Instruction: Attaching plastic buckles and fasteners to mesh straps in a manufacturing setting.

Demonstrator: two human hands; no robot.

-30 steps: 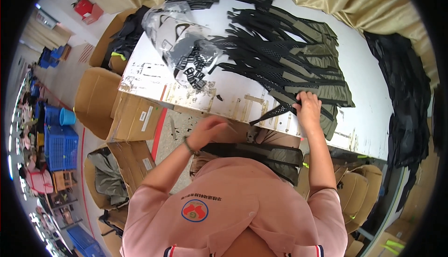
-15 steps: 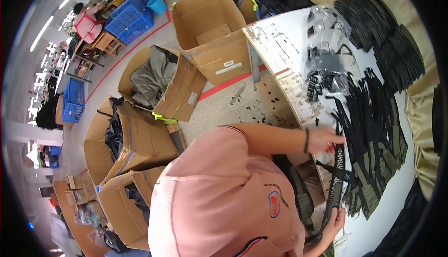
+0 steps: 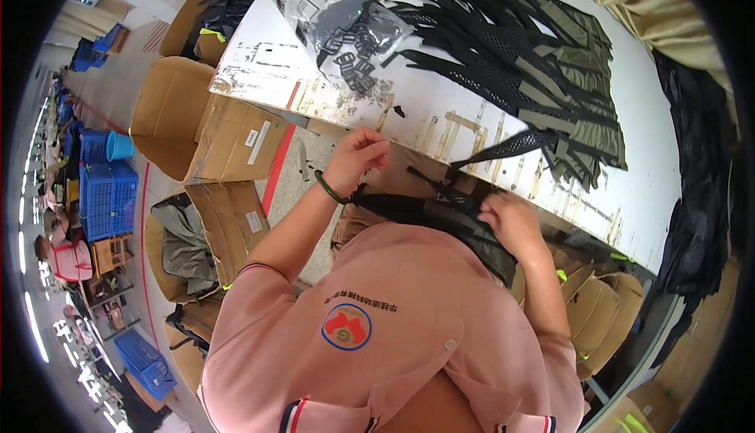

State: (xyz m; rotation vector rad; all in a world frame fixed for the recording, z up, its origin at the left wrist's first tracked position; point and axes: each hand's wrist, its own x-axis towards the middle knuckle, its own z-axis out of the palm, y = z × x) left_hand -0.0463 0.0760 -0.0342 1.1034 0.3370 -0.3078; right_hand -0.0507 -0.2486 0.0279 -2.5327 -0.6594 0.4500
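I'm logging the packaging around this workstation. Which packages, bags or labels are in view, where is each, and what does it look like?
Clear plastic bag of black buckles: far left of the white table, crumpled, with a dark printed mark.
Open brown cardboard box: on the floor left of the table, with a small white rectangular label on its flap.
Second brown cardboard box: nearer, holding grey fabric, with its own white label.
Round red and green badge: on the pink shirt.

This is a big sewing factory or packing room. A long white table (image 3: 676, 158) is piled with black and green straps (image 3: 550, 63) and a clear bag of plastic buckles (image 3: 346, 16). Open cardboard boxes (image 3: 204, 130) stand on the floor, blue crates (image 3: 106, 197) are stacked nearby, and other work tables run far down the room
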